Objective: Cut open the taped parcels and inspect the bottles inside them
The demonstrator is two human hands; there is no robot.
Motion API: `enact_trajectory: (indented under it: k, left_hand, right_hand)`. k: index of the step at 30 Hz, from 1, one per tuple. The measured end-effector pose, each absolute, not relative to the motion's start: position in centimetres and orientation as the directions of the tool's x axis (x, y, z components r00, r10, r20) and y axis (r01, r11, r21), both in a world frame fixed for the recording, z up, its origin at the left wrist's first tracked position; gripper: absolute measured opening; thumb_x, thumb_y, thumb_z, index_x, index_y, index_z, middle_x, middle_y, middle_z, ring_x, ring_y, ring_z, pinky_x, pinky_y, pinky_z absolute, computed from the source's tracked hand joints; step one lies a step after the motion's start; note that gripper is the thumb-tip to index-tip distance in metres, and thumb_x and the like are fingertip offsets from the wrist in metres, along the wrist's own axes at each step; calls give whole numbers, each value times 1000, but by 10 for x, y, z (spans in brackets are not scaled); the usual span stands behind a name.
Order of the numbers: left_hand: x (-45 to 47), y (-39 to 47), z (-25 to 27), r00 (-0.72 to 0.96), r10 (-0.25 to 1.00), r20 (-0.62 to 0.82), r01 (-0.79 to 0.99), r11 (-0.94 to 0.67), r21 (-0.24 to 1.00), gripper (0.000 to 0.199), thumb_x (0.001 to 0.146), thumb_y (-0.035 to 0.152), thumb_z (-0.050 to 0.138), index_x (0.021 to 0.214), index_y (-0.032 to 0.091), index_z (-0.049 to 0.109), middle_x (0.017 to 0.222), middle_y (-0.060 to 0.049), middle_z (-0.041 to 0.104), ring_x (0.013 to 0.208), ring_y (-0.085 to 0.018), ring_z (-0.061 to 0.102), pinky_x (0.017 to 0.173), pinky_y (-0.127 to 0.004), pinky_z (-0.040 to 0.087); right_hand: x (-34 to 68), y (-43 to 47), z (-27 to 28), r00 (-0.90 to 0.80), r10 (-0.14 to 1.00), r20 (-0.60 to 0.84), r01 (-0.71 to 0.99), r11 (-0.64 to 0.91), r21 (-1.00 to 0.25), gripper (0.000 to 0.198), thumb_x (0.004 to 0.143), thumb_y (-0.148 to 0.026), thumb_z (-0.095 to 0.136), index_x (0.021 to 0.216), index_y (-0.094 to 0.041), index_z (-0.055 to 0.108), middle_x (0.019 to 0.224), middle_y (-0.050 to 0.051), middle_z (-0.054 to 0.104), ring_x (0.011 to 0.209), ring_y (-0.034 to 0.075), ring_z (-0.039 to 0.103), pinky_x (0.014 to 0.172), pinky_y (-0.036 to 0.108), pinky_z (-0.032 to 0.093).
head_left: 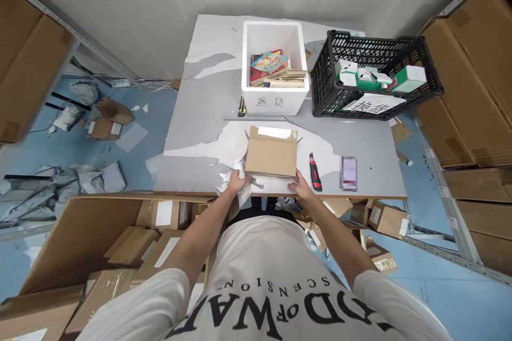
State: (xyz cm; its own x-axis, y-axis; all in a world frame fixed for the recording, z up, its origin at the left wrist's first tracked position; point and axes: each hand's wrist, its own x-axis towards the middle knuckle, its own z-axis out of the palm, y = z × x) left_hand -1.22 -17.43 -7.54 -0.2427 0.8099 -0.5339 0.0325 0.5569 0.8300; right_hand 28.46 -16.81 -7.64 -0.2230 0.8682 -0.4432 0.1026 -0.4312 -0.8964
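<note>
A small brown cardboard box (pixel 271 157) sits near the front edge of the table, its far flap raised and carrying a white label and some tape. My left hand (pixel 239 182) grips its near left corner, beside crumpled white wrapping (pixel 240 167). At the near right corner my right hand (pixel 301 185) closes on the box with thumb and fingers. To the right of that hand lies a red and black utility knife (pixel 314 171). A pixelated purple rectangular item (pixel 349 173) is farther right.
Behind the box stand a white foam bin (pixel 276 100) of books and a black crate (pixel 378 101) with green and white boxes. A yellow and black cutter (pixel 242 106) lies by the bin. A large carton (pixel 76 224) of parcels is at lower left; shelving (pixel 444 208) flanks the right.
</note>
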Motion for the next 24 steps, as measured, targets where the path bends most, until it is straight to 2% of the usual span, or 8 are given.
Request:
enact_trajectory:
  k: [2, 5, 12, 15, 19, 24]
  left_hand:
    - [-11, -173, -78, -244, 810, -533, 24, 554, 832, 39, 54, 29, 80, 86, 14, 62, 88, -11, 72, 85, -24, 68, 78, -36, 53]
    - [-9, -173, -78, -249, 812, -528, 7, 546, 838, 41, 54, 29, 79, 88, 14, 62, 90, -10, 72, 83, -23, 67, 78, -35, 53]
    - [-11, -179, -49, -303, 817, -491, 13, 519, 855, 35, 55, 30, 79, 81, 16, 59, 78, -6, 69, 76, -22, 66, 69, -32, 53]
    - [-9, -178, -32, -358, 825, -438, 70, 491, 868, 32, 57, 31, 78, 77, 17, 57, 73, -3, 66, 70, -20, 64, 66, -31, 52]
    - [-7, -174, -12, -398, 840, -369, 103, 441, 892, 31, 58, 34, 76, 74, 17, 56, 71, -2, 64, 66, -18, 62, 64, -30, 50]
    - [-10, -168, 3, -348, 892, -288, 18, 313, 949, 37, 59, 35, 77, 87, 14, 61, 85, -5, 70, 74, -17, 65, 70, -28, 51]
  right_hand:
    - [280, -165, -79, -189, 877, -442, 119, -427, -897, 90, 67, -28, 68, 146, -27, 26, 154, 10, 34, 137, 26, 40, 111, 50, 34]
    - [275, -161, -78, -144, 896, -420, 139, -402, -905, 80, 72, -30, 65, 143, -24, 28, 150, 14, 38, 132, 24, 46, 110, 46, 36]
    - [274, -152, -44, -118, 967, -224, 250, -189, -950, 62, 82, -50, 54, 134, -18, 41, 137, 15, 51, 125, 21, 51, 106, 40, 40]
    - [273, -144, -22, -33, 984, -174, 365, -150, -919, 63, 84, -58, 47, 132, -16, 47, 127, 15, 57, 114, 21, 58, 100, 38, 44]
    - [269, -136, 9, 27, 993, -112, 476, -112, -873, 62, 87, -60, 41, 126, -14, 53, 113, 16, 64, 99, 23, 61, 91, 38, 47]
    - [267, -132, 35, 52, 985, -164, 604, -162, -781, 58, 91, -62, 32, 112, -16, 60, 101, 13, 69, 89, 25, 62, 80, 36, 46]
